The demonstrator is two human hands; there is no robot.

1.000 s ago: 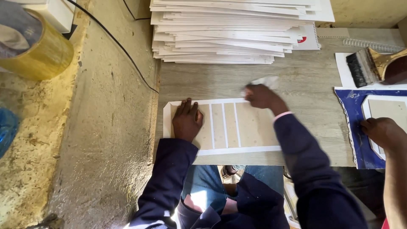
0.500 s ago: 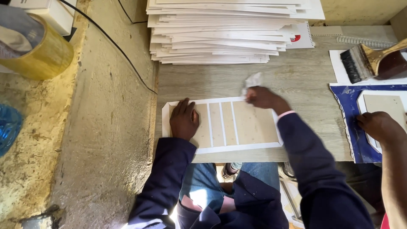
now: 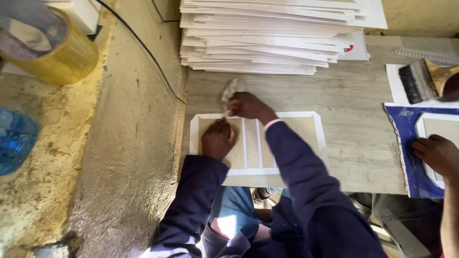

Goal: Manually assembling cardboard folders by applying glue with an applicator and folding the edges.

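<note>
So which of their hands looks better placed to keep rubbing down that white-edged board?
Probably the right hand: it grips the crumpled white cloth at the board's top edge. The left hand lies flat on the board, seemingly steadying it, and holds nothing.

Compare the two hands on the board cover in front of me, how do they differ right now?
The left hand lies flat on the left part of the white-edged board cover, holding nothing; the right hand grips a crumpled white cloth. The left hand sits nearer the body, while the right hand is at the cover's far edge, its arm crossing the cover diagonally. Both wear dark blue sleeves and touch the same cover.
</note>
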